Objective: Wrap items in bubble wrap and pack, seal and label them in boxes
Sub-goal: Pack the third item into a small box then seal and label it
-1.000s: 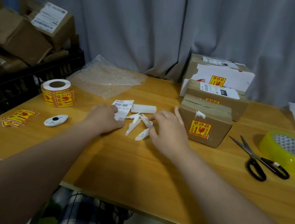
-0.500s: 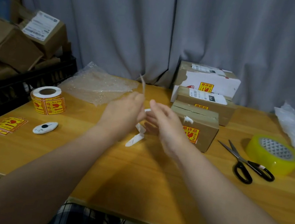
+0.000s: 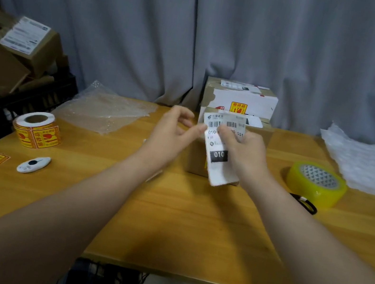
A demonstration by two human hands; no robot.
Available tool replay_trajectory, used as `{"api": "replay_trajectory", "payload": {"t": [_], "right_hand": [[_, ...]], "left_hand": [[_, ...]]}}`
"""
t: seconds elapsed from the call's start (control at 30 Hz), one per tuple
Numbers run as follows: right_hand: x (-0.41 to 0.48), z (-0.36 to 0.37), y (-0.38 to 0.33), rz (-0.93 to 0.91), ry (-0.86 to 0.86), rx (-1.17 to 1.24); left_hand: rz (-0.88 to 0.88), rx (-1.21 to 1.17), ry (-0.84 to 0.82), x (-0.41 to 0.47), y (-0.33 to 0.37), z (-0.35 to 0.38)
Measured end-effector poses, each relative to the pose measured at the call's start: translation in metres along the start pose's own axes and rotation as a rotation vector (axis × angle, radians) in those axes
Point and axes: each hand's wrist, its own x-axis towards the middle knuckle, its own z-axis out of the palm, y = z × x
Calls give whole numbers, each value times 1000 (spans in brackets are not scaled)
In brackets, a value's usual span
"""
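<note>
The right hand (image 3: 246, 152) grips a white barcode shipping label (image 3: 218, 158) by its right side, fingers curled over the printed face, holding it above the wooden table (image 3: 178, 228). Just left of that grip, the left hand (image 3: 172, 134) touches the label's upper left edge with its thumb tip only, its other fingers loosely curled off the paper. A small cardboard box (image 3: 194, 160) sits directly behind the label, and a yellow tape roll (image 3: 315, 184) lies well to the right.
</note>
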Motion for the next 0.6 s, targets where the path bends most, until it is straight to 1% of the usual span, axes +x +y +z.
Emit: {"api": "replay_trajectory", "payload": {"t": [0.07,0.13,0.23,0.37,0.47,0.53,0.6], "right_hand": [[-2,-7,0,-79,-14,-129],[-5,-13,1,-126,-2,-237],[-8,-21,3,-160,13,-391],[-10,-28,2,-145,5,-481],[-8,-29,5,-156,-8,-491],[-6,-27,9,-290,89,-495],[-5,-23,12,-486,202,-421]], "left_hand": [[-92,-99,-48,4,11,0],[-121,-123,-133,4,16,-1],[-157,-159,-217,2,18,0],[-230,-188,-355,-1,14,0],[-249,-223,-413,-4,13,0],[-244,-280,-391,-5,13,1],[-220,-317,-316,-5,13,5]]}}
